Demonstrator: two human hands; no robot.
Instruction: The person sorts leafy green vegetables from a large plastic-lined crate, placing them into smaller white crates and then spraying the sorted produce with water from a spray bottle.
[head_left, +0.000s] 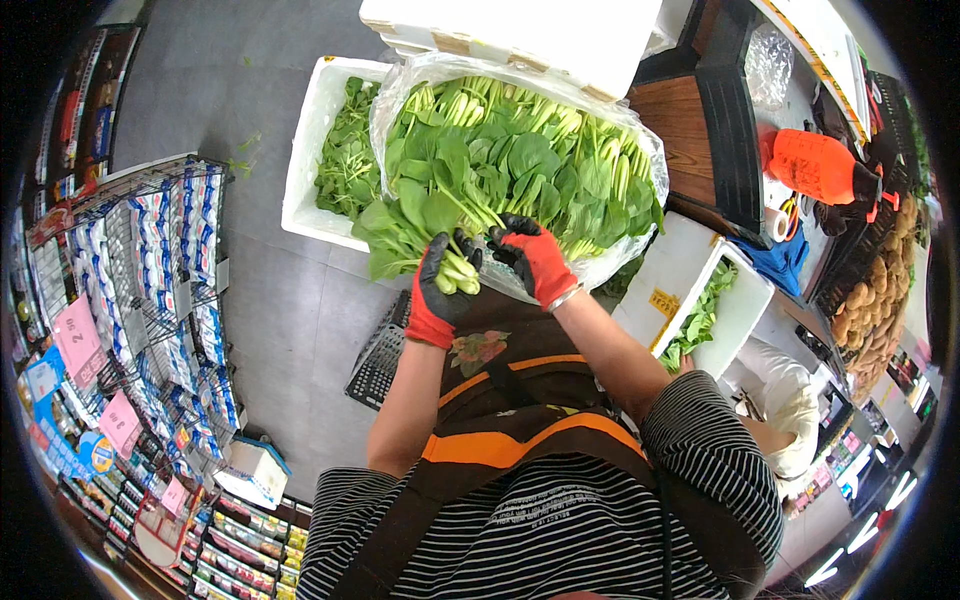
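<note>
My left hand (442, 289), in a red and black work glove, holds a bunch of leafy greens (409, 225) by the pale stem bases, leaves fanning up and left. Close beside it, my right hand (529, 255), gloved the same way, pinches the pale stems of more greens at its fingertips. Both hands are over the near edge of a box lined with clear plastic (652, 142), heaped with leafy greens (532, 157). A white foam box (301, 172) with loose greens stands to its left.
White foam boxes (510, 30) stand beyond the heap. At right are another foam box of greens (750, 300), a person in white (784, 405), an orange spray bottle (814, 166) and potatoes (874, 300). A black plastic crate (379, 360) is on the floor, with a packet rack (157, 262) left.
</note>
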